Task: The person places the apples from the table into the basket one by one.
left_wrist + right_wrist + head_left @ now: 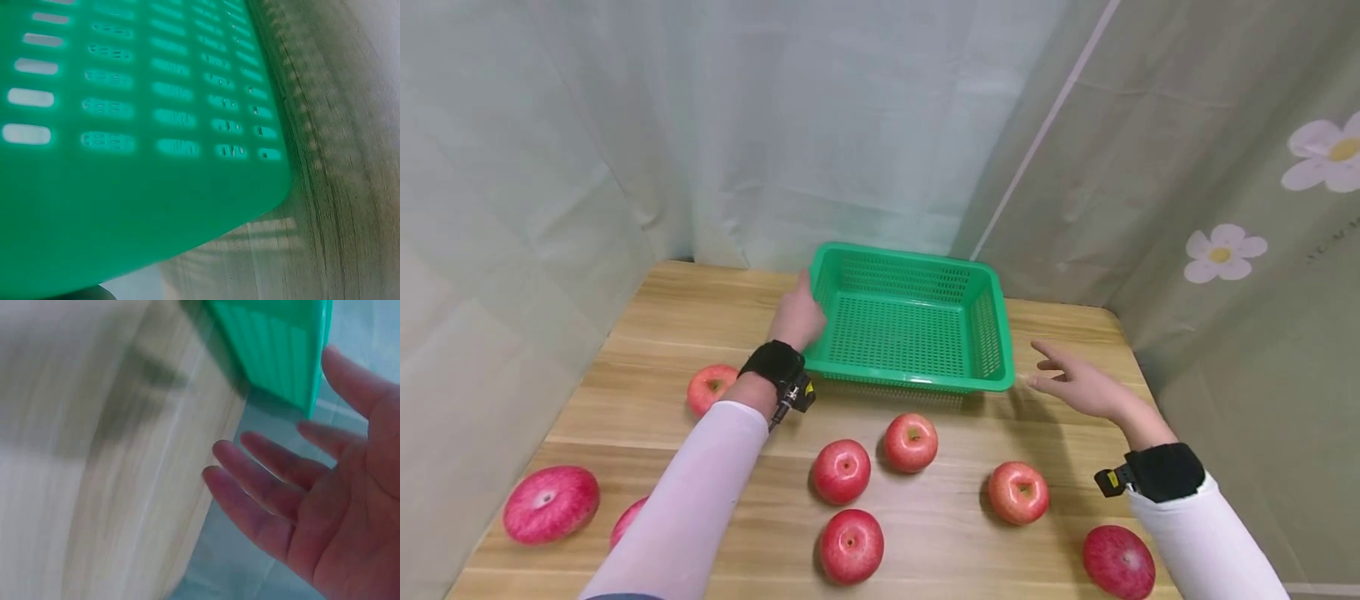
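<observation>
A green plastic basket [895, 379] with slotted walls stands at the back of the wooden table, with nothing inside. My left hand [797, 317] is at its left rim, back of the hand up and one finger reaching forward along the edge. The basket hides the other fingers, so I cannot tell whether they grip the rim. In the left wrist view the slotted basket wall [137, 187] fills the left side. My right hand [1078, 385] hovers to the right of the basket, fingers spread and holding nothing. The right wrist view shows its palm [350, 519] below the basket's corner [275, 356].
Several red apples lie in front of the basket, among them one near the middle [911, 442] and one further right [1018, 492]. Another apple [710, 389] sits beside my left wrist. Darker red fruits lie at the front left [552, 504] and front right [1118, 562]. Curtains enclose the table's back and sides.
</observation>
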`<action>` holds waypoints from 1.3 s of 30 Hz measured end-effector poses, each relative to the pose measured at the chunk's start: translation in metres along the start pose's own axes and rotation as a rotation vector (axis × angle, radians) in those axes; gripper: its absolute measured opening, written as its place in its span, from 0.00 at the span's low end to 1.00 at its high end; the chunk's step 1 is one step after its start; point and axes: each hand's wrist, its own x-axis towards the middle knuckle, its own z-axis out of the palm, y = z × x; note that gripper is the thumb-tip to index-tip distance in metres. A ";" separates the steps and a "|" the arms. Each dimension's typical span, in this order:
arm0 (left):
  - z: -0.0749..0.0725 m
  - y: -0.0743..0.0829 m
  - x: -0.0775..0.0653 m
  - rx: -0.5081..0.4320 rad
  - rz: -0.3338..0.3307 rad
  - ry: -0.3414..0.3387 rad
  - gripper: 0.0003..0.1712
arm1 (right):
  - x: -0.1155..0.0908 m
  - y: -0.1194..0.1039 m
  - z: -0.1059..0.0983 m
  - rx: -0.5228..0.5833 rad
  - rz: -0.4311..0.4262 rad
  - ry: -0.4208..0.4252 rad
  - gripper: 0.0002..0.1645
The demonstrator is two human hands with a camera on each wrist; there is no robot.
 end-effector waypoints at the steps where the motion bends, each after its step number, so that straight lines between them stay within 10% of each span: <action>1: 0.000 0.000 0.000 0.000 -0.001 -0.001 0.44 | -0.005 0.003 0.001 -0.043 -0.012 0.000 0.42; 9: -0.002 -0.001 -0.002 -0.008 -0.005 -0.001 0.45 | -0.043 0.023 0.018 -0.173 -0.045 -0.032 0.25; 26: 0.000 0.003 -0.004 -0.021 -0.005 -0.003 0.46 | -0.128 0.042 0.048 -0.177 -0.099 -0.166 0.32; 39: 0.000 0.004 -0.005 0.003 -0.020 -0.005 0.47 | -0.154 0.054 0.064 -0.023 -0.073 -0.248 0.44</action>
